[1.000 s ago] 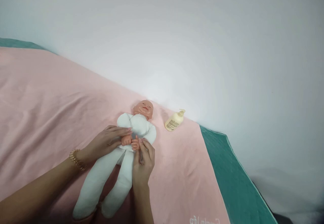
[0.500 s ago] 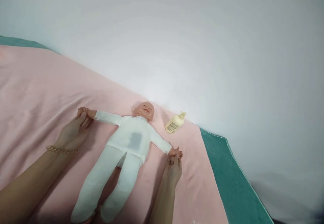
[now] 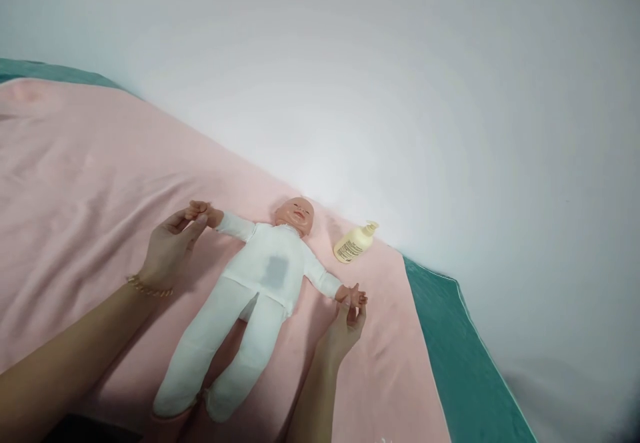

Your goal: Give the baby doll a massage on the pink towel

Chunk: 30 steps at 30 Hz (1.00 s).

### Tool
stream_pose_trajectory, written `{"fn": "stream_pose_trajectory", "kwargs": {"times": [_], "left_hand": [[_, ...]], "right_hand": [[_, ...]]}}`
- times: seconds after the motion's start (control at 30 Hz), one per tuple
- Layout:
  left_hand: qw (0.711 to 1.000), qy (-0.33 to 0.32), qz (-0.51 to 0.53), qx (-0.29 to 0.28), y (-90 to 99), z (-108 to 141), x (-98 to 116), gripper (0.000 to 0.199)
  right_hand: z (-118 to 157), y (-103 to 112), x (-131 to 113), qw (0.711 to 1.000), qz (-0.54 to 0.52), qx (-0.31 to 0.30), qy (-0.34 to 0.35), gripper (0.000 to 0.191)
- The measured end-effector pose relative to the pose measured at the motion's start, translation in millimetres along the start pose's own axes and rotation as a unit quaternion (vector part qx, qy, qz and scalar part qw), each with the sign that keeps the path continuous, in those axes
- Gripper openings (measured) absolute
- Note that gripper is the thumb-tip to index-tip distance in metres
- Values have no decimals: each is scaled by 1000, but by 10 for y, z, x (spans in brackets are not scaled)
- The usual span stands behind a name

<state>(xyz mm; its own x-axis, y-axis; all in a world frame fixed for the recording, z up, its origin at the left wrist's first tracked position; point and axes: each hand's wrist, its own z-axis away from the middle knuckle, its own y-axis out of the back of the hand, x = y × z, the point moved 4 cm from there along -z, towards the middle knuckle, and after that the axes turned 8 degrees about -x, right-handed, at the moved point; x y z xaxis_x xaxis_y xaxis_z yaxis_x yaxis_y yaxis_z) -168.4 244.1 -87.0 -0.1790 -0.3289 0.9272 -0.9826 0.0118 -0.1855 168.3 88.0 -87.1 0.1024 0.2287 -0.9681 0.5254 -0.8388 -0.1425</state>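
Note:
A baby doll (image 3: 265, 263) with a white cloth body and a grey patch on its chest lies on its back, head away from me, arms spread. My left hand (image 3: 173, 246), with a beaded bracelet at the wrist, pinches the doll's hand on the left side. On the other side, my right hand (image 3: 344, 333) holds the doll's other hand between thumb and fingers. Beside the doll's head, to the right, a pale yellow pump bottle (image 3: 353, 243) lies tilted on the cloth.
A wrinkled pink cloth (image 3: 100, 163) lies under the doll. Green fabric (image 3: 465, 336) shows beyond its right edge and at the far left. A pale wall (image 3: 350, 83) rises directly behind the bottle and the doll's head.
My left hand has moved right and slightly up with the doll's hand, bringing that doll arm nearer its body. My right hand has shifted slightly up. The whole view has shifted a little.

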Motion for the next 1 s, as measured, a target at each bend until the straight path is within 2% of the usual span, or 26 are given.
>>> {"fn": "stream_pose_trajectory", "kwargs": {"times": [0.1, 0.13, 0.2, 0.3, 0.37, 0.47, 0.6, 0.73, 0.83, 0.9, 1.0], "left_hand": [[999, 26, -27, -10, -186, 159, 129, 31], [998, 13, -56, -32, -259, 209, 173, 30], [987, -55, -110, -103, -406, 288, 247, 27], [935, -202, -175, -232, -583, 365, 299, 20], [898, -266, -217, -275, -634, 377, 285, 18], [860, -309, -267, -305, -673, 373, 235, 20], [842, -311, -290, -333, -722, 385, 172, 23], [840, -303, -290, -345, -742, 389, 138, 24], [848, -283, -285, -346, -735, 390, 141, 24], [872, -257, -252, -332, -708, 396, 184, 21], [950, -136, -154, -236, -591, 359, 250, 22]], "right_hand": [[177, -187, -171, 995, 35, -42, 78, 52], [239, -248, -199, 992, 44, -63, 102, 49], [359, -356, -218, 979, 71, -108, 158, 41], [526, -511, -207, 932, 124, -203, 273, 29], [608, -586, -203, 890, 149, -256, 348, 29], [646, -649, -213, 851, 178, -288, 401, 28], [645, -692, -267, 833, 185, -286, 435, 22], [665, -713, -301, 822, 178, -280, 462, 20], [670, -703, -264, 827, 187, -283, 449, 20], [658, -678, -224, 845, 179, -284, 416, 22], [574, -590, -185, 917, 127, -237, 294, 26]]}}
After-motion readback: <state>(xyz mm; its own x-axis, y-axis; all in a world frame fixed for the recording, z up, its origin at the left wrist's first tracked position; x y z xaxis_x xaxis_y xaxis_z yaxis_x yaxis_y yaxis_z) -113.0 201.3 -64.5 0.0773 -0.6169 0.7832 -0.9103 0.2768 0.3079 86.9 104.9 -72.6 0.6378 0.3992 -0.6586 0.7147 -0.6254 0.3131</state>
